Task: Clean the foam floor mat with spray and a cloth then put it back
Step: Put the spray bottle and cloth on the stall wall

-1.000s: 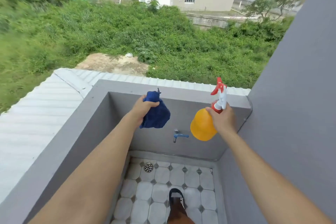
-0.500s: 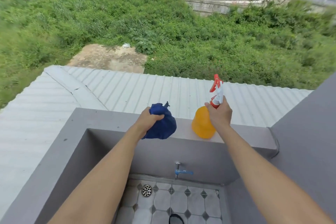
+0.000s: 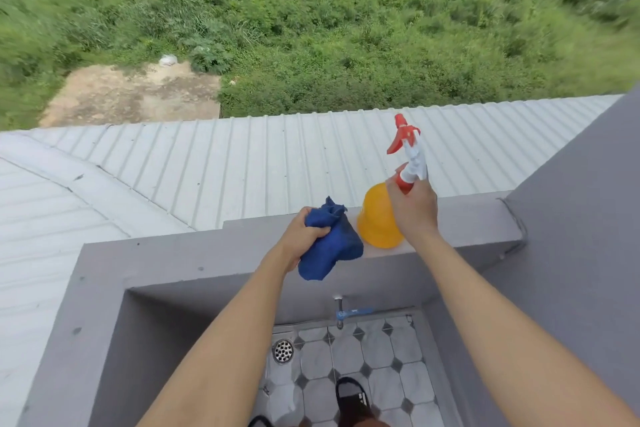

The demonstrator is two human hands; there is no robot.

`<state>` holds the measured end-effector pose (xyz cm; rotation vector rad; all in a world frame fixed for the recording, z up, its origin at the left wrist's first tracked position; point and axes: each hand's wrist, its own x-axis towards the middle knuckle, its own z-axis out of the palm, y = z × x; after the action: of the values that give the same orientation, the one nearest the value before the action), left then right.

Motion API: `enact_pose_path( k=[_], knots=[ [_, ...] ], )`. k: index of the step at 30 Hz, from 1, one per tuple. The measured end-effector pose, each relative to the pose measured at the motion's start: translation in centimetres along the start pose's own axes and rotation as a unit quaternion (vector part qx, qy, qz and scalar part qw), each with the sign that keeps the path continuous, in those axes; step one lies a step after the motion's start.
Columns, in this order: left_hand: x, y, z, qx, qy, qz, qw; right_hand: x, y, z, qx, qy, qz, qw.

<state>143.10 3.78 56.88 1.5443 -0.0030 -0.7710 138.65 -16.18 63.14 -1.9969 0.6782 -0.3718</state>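
Observation:
My left hand (image 3: pixel 302 236) grips a bunched blue cloth (image 3: pixel 332 246) that rests on the top of the grey parapet wall (image 3: pixel 207 253). Just to its right stands a yellow spray bottle (image 3: pixel 377 218) with a red and white trigger head, its base on the same ledge. My right hand (image 3: pixel 412 208) is wrapped around the bottle's neck. The foam floor mat is not in view.
A white corrugated roof (image 3: pixel 242 166) lies beyond the wall, with green bushes below it. A grey wall (image 3: pixel 581 236) rises on the right. Under the ledge are a blue tap (image 3: pixel 353 313), a floor drain (image 3: pixel 283 351) and tiled floor with my sandalled foot (image 3: pixel 351 399).
Both hands have moved forward and up over the parapet, and the bottle and cloth now rest on its top. My view has tilted further down.

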Motion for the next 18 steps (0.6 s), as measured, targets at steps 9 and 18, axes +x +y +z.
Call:
enact_pose_path(
  k=[9, 18],
  knots=[
    [0.7, -2.7, -1.2, 0.162, 0.248, 0.11, 0.949, 0.1, 0.5, 0.7, 0.015, 0.018, -0.011, 1.0],
    [-0.3, -4.1, -2.6, 0.374, 0.197, 0.137, 0.896, 0.2, 0.8, 1.2, 0.034, 0.027, -0.036, 0.998]
  ],
)
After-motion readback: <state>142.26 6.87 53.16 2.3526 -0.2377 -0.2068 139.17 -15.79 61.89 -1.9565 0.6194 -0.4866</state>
